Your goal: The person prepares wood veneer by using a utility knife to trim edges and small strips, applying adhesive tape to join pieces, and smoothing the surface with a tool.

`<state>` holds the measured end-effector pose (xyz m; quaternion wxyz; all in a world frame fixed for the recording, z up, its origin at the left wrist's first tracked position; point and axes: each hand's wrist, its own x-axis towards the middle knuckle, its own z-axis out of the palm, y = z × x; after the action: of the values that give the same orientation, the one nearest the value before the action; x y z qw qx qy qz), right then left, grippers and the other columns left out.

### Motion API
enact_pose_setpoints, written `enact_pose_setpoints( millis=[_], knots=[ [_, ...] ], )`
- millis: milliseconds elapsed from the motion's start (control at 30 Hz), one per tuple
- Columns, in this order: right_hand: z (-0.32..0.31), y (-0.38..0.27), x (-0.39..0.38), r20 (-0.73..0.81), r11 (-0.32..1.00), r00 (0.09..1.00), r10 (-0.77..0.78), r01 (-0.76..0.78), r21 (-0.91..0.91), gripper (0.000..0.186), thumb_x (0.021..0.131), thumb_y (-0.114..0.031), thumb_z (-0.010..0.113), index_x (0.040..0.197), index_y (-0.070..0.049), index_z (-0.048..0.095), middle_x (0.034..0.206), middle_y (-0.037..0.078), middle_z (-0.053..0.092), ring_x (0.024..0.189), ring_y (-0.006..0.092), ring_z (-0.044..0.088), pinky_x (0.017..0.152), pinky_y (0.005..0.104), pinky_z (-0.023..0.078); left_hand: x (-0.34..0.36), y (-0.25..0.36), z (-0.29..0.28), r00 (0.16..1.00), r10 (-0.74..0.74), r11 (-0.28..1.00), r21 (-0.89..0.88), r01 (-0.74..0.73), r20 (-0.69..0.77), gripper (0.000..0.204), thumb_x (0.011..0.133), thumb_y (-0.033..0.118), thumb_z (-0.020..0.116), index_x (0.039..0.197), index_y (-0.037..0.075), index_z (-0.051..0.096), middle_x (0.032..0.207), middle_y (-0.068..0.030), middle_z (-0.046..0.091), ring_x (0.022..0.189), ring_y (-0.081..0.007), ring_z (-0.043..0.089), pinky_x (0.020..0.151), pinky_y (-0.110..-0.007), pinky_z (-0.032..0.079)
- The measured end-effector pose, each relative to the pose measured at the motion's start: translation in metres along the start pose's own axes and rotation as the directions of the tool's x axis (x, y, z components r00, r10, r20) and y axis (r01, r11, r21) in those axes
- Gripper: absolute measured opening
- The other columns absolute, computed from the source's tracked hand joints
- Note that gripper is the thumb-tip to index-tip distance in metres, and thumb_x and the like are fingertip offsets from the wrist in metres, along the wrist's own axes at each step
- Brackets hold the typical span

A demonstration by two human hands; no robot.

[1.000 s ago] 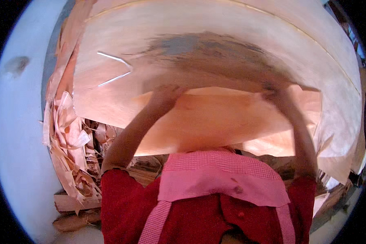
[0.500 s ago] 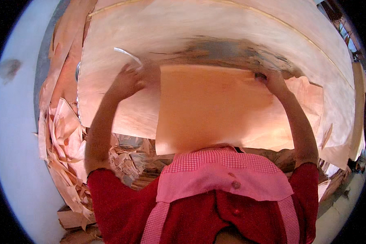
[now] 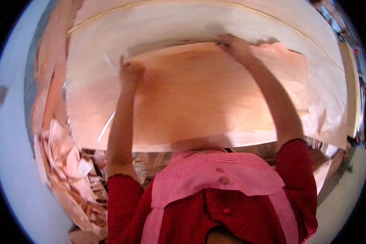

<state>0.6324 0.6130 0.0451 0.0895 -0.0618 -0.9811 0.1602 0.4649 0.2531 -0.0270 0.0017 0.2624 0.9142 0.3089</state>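
My left hand (image 3: 130,71), blurred, has curled fingers at the upper left corner of a thin orange-tan wood veneer sheet (image 3: 191,93), gripping its edge. My right hand (image 3: 234,49) lies over the sheet's top edge, right of centre, fingers stretched out. The sheet lies on a larger pale sheet (image 3: 321,85), whose darker patch is mostly covered. A thin yellow strip (image 3: 284,25) runs across the pale sheet above my hands. A narrow white strip (image 3: 105,126) shows beside my left forearm.
Torn veneer scraps (image 3: 65,154) pile along the left side, beside long upright offcuts (image 3: 49,73) and a pale surface (image 3: 10,122) beyond them. More scraps lie under the front edge. Stacked sheets (image 3: 349,89) and small unclear items stand at the far right.
The veneer sheet has moved up and spread leftward, covering much of the dark patch. Both hands have moved forward; my left hand reached the sheet's corner, my right shifted left along the edge.
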Motion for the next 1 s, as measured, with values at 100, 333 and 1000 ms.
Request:
enact_pose_setpoints(
  millis=[100, 333, 1000],
  knots=[
    [0.012, 0.013, -0.043, -0.032, 0.971, 0.973, 0.229, -0.231, -0.056, 0.037, 0.078, -0.007, 0.051, 0.114, -0.016, 0.052, 0.117, 0.011, 0.052, 0.094, 0.0301, 0.057, 0.079, 0.0401, 0.047, -0.004, -0.008, 0.023, 0.974, -0.176, 0.978, -0.138, 0.157, -0.14, 0.033, 0.077, 0.014, 0.055, 0.109, 0.002, 0.051, 0.096, -0.0141, 0.059, 0.089, -0.0274, 0.057, 0.082, -0.034, 0.045],
    [-0.023, 0.051, -0.142, -0.045, 0.932, 0.932, 0.36, -0.362, -0.031, 0.04, 0.075, -0.008, 0.056, 0.113, -0.019, 0.053, 0.125, 0.001, 0.047, 0.115, 0.0255, 0.043, 0.087, 0.0349, 0.044, -0.017, 0.025, 0.006, 0.938, -0.272, 0.958, -0.155, 0.243, -0.213, 0.062, 0.073, 0.017, 0.066, 0.126, 0.005, 0.036, 0.107, -0.0105, 0.058, 0.087, -0.0251, 0.059, 0.075, -0.034, 0.048],
    [-0.045, 0.184, -0.073, 0.047, 0.908, 0.929, 0.368, -0.348, -0.232, 0.03, 0.083, -0.02, 0.052, 0.113, -0.017, 0.054, 0.115, 0.01, 0.053, 0.099, 0.029, 0.054, 0.082, 0.0378, 0.044, -0.012, 0.021, 0.011, 0.915, -0.234, 0.972, -0.079, 0.22, -0.329, 0.05, 0.074, 0.011, 0.061, 0.121, 0.012, 0.045, 0.098, -0.0134, 0.062, 0.082, -0.0289, 0.061, 0.068, -0.037, 0.049]
  ],
)
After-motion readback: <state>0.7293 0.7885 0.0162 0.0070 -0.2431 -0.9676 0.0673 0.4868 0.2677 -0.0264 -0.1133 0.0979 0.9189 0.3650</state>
